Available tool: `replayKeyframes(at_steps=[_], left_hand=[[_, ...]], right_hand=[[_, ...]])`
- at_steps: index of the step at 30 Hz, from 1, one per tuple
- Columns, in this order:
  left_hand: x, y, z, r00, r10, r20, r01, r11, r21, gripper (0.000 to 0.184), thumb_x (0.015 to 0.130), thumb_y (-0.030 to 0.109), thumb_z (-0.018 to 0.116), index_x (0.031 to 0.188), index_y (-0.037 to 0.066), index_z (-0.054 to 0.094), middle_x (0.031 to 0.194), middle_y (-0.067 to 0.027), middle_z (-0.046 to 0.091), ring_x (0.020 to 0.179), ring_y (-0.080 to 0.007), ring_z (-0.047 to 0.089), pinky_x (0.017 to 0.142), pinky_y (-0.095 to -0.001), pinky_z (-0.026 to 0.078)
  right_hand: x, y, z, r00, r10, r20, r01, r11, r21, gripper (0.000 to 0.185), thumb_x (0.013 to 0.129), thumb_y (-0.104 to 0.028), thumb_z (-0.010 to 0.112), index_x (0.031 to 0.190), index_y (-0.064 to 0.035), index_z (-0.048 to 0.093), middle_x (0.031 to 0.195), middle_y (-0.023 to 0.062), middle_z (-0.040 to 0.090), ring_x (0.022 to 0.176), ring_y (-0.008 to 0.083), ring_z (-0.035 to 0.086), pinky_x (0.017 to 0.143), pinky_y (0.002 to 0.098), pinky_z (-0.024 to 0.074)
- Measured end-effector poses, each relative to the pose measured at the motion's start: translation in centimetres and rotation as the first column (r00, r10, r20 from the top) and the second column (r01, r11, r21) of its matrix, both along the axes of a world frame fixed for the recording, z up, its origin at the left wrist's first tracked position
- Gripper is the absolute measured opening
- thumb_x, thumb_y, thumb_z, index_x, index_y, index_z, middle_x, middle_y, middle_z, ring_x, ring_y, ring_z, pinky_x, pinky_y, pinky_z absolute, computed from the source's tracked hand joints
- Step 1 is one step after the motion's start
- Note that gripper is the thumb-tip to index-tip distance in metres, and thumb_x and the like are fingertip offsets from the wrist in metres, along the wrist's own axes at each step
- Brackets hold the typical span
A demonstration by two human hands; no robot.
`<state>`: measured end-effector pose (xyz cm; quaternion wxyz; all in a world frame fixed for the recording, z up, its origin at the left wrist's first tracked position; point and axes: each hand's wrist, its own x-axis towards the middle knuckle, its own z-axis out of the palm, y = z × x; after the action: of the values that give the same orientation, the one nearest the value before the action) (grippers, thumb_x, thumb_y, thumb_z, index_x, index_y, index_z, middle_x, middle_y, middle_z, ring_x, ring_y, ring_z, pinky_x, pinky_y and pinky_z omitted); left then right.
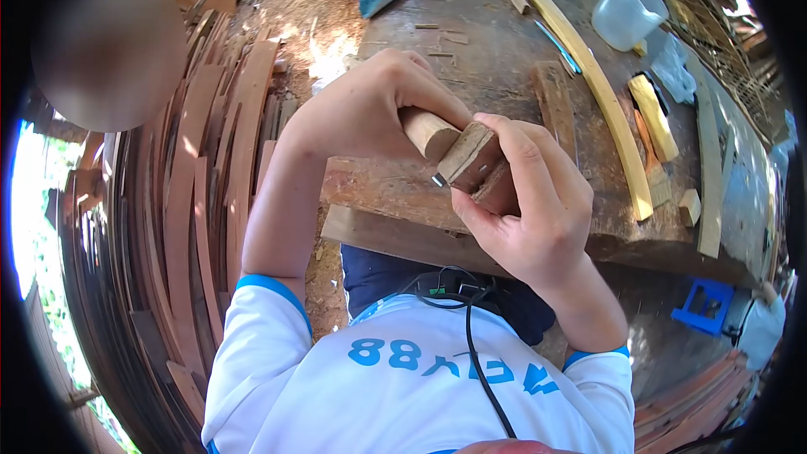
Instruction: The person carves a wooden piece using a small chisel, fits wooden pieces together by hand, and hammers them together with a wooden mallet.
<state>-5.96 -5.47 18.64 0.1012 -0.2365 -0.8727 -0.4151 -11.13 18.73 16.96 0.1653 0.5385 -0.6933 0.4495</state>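
Over the near edge of a worn wooden table point(395, 189), my left hand point(382, 101) is wrapped round a light, rounded wooden piece point(430, 133). Its end touches a brown wooden block point(469, 155), which has a small metal bit at its lower left edge. My right hand point(538, 193) grips this block from the right, fingers on top and thumb below. A darker part of the block shows beside the right thumb. My left fingertips are mostly hidden behind the pieces.
A long curved light strip point(601, 92), a translucent pitcher point(629, 8), a yellow-handled tool point(653, 118) and a brush point(658, 185) lie to the right. Long boards point(189, 160) are stacked at left. A blue plastic stool point(703, 307) stands at lower right.
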Motion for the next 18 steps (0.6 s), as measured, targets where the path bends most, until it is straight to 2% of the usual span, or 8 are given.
replayKeyframes(at_steps=[4, 10, 13, 16, 18], left_hand=[[0.7, -1.1, 0.3, 0.994, 0.004, 0.113, -0.004, 1.000, 0.005, 0.045, 0.064, 0.002, 0.091, 0.109, 0.005, 0.085, 0.091, -0.0149, 0.081, 0.076, -0.0224, 0.072, 0.075, -0.0336, 0.058], [0.3, -1.8, -0.2, 0.991, 0.019, 0.133, -0.016, 1.000, -0.023, 0.044, 0.066, 0.003, 0.091, 0.109, 0.005, 0.085, 0.090, -0.0110, 0.080, 0.076, -0.0139, 0.068, 0.074, -0.0312, 0.057], [0.2, -1.9, 0.1, 0.986, 0.046, 0.161, -0.041, 0.998, -0.037, 0.039, 0.065, 0.004, 0.091, 0.103, 0.004, 0.086, 0.088, -0.0104, 0.081, 0.075, -0.0208, 0.071, 0.087, -0.0343, 0.052], [-0.1, -2.1, 0.4, 0.965, 0.093, 0.245, -0.076, 0.994, -0.079, 0.037, 0.064, 0.004, 0.091, 0.101, 0.002, 0.085, 0.086, -0.0101, 0.080, 0.079, -0.0217, 0.070, 0.085, -0.0351, 0.053], [-0.3, -2.1, 0.4, 0.970, 0.083, 0.229, -0.071, 0.996, -0.058, 0.039, 0.064, 0.001, 0.091, 0.102, 0.002, 0.084, 0.088, -0.0087, 0.080, 0.085, -0.0204, 0.072, 0.087, -0.0350, 0.054]], right_hand=[[0.5, -1.0, 0.3, 0.999, 0.012, -0.032, -0.013, 1.000, -0.013, 0.066, 0.069, -0.002, 0.091, 0.130, 0.0014, 0.068, 0.111, 0.0177, 0.075, 0.092, 0.0346, 0.076, 0.079, 0.0414, 0.0619], [0.5, -1.3, -0.2, 0.999, -0.012, -0.046, 0.012, 1.000, 0.000, 0.067, 0.071, -0.003, 0.090, 0.133, 0.0003, 0.067, 0.109, 0.0163, 0.074, 0.093, 0.0330, 0.076, 0.080, 0.0409, 0.0610], [0.3, -1.2, -0.2, 1.000, -0.016, 0.010, 0.016, 0.999, 0.028, 0.067, 0.074, -0.003, 0.090, 0.136, -0.0019, 0.066, 0.108, 0.0156, 0.074, 0.094, 0.0332, 0.076, 0.081, 0.0413, 0.0610], [-0.3, -0.9, 0.0, 0.998, 0.014, 0.067, -0.016, 0.999, 0.040, 0.067, 0.076, -0.002, 0.090, 0.138, -0.0046, 0.066, 0.109, 0.0153, 0.074, 0.095, 0.0338, 0.076, 0.082, 0.0415, 0.0612], [-0.6, -0.8, -0.2, 0.997, 0.029, 0.078, -0.030, 0.999, 0.011, 0.066, 0.077, -0.002, 0.089, 0.138, -0.0063, 0.066, 0.110, 0.0152, 0.074, 0.096, 0.0342, 0.076, 0.083, 0.0413, 0.0613]])
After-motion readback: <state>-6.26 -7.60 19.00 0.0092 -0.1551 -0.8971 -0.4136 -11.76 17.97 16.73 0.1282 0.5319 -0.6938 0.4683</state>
